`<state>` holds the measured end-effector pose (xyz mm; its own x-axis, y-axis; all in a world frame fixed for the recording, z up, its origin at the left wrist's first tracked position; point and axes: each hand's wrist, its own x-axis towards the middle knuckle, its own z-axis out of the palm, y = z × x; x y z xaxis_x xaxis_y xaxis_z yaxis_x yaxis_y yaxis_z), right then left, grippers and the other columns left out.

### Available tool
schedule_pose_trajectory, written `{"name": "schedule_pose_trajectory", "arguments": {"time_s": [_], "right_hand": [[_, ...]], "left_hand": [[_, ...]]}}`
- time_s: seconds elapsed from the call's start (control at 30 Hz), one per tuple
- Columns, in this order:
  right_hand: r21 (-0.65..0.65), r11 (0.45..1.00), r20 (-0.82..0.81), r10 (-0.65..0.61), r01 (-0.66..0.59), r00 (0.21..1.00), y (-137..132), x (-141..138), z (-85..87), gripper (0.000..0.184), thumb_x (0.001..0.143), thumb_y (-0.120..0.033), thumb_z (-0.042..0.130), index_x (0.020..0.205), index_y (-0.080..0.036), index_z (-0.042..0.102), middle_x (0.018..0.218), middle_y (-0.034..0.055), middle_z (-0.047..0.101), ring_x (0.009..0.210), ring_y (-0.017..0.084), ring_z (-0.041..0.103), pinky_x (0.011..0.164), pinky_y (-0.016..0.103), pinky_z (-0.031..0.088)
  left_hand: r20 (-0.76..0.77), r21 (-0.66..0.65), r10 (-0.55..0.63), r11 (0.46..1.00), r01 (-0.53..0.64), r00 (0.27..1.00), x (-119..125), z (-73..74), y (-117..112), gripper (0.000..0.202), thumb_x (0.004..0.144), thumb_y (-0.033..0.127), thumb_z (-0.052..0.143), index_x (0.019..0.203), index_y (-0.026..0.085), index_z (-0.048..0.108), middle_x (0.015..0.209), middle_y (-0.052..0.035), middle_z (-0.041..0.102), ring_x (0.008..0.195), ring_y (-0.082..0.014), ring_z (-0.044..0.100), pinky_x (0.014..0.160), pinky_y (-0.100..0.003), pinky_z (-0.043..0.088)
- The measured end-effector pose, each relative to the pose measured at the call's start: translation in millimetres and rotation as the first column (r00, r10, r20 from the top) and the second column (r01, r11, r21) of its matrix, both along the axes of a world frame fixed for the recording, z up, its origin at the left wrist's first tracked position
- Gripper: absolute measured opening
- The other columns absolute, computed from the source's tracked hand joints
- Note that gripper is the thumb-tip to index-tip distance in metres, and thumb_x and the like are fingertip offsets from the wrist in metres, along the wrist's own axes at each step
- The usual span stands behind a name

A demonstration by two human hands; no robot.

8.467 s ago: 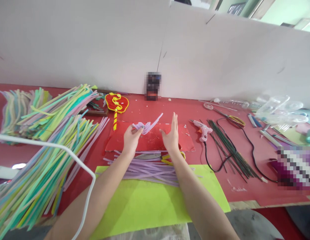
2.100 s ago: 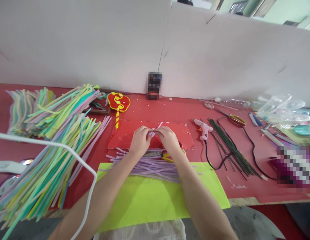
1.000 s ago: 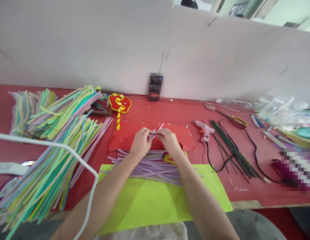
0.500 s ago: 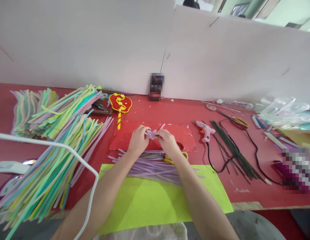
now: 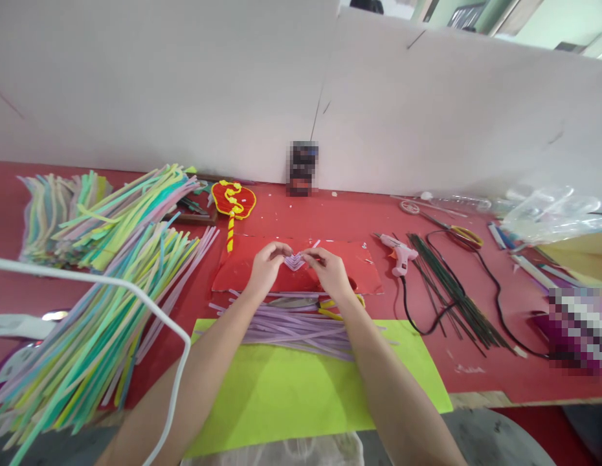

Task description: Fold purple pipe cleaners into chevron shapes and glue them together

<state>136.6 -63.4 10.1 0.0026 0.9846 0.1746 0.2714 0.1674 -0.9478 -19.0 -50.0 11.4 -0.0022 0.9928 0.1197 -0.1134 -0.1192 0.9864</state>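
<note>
Between my hands is a small V-shaped piece of bent lilac pipe cleaners (image 5: pixel 295 263), its nested rows pointing toward me. My left hand (image 5: pixel 268 264) pinches its left upper tip between thumb and fingers. On the other side my right hand (image 5: pixel 331 268) pinches the right upper tip, where one straight end sticks up. Both hands hover over a red board (image 5: pixel 233 275). Loose lilac pipe cleaners (image 5: pixel 296 331) lie just below, partly under my forearms. Scissors with yellow handles (image 5: pixel 330 312) rest among them, partly hidden by my right wrist.
Multicoloured pipe cleaner bundles (image 5: pixel 116 304) cover the left side, crossed by a white curved tube (image 5: pixel 136 294). A red-and-yellow fan shape (image 5: pixel 233 200) lies behind. At right are a pink glue gun (image 5: pixel 402 255) with black cord, dark green stems (image 5: pixel 446 291) and more scissors (image 5: pixel 463 237). Yellow-green sheet (image 5: pixel 281 395) in front.
My fingers have spread slightly apart along the lilac piece, so its V-shaped rows now show more clearly. My right hand has shifted a little to the right.
</note>
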Motion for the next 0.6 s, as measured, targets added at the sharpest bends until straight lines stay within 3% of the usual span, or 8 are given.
{"name": "schedule_pose_trajectory", "arguments": {"time_s": [0.17,0.3,0.4,0.5,0.6], "right_hand": [[-0.096,0.995,-0.224,-0.021,-0.001,0.974,0,1,1.5,0.036,0.077,-0.052,0.056,0.082,-0.018,0.067,0.082,0.0045,0.070,0.081,0.016,0.063,0.070,0.027,0.049],[-0.226,0.974,-0.433,-0.110,0.010,0.895,0,0,2.4,0.041,0.067,-0.056,0.065,0.079,-0.017,0.067,0.081,0.0052,0.069,0.078,0.016,0.063,0.066,0.026,0.048],[-0.268,0.963,-0.481,-0.169,0.040,0.860,0,0,2.5,0.041,0.062,-0.057,0.069,0.074,-0.017,0.065,0.078,0.0044,0.067,0.075,0.014,0.062,0.065,0.025,0.047],[-0.222,0.967,-0.336,-0.194,0.123,0.922,0,5,4.3,0.041,0.063,-0.058,0.067,0.066,-0.017,0.062,0.066,0.0013,0.063,0.064,0.013,0.057,0.063,0.026,0.046],[-0.062,0.972,0.035,-0.226,0.228,0.974,-2,17,8.6,0.038,0.070,-0.055,0.062,0.062,-0.018,0.060,0.060,-0.0001,0.060,0.059,0.013,0.053,0.063,0.026,0.043]], "left_hand": [[0.021,-0.008,0.034,0.999,-0.034,0.999,-3,-1.2,2,0.019,0.058,0.008,0.046,0.068,0.017,0.059,0.069,0.0014,0.061,0.074,-0.0135,0.058,0.079,-0.028,0.044],[0.036,-0.029,0.081,0.996,-0.080,0.996,-6,-2.8,4,0.019,0.056,0.009,0.046,0.068,0.017,0.060,0.068,0.0017,0.061,0.072,-0.0131,0.058,0.078,-0.027,0.045],[0.028,-0.045,0.114,0.993,-0.112,0.993,-8,-3.3,6,0.018,0.057,0.010,0.047,0.068,0.017,0.060,0.068,0.0018,0.061,0.073,-0.0135,0.058,0.078,-0.028,0.045],[0.022,-0.052,0.147,0.988,-0.146,0.989,-11,-4.1,8,0.016,0.059,0.011,0.048,0.068,0.017,0.059,0.068,0.0019,0.061,0.072,-0.0138,0.058,0.078,-0.028,0.046],[0.019,-0.038,0.175,0.984,-0.174,0.984,-15,-5.5,11,0.016,0.061,0.012,0.048,0.070,0.018,0.060,0.069,0.0018,0.061,0.072,-0.0135,0.059,0.078,-0.028,0.046]]}}
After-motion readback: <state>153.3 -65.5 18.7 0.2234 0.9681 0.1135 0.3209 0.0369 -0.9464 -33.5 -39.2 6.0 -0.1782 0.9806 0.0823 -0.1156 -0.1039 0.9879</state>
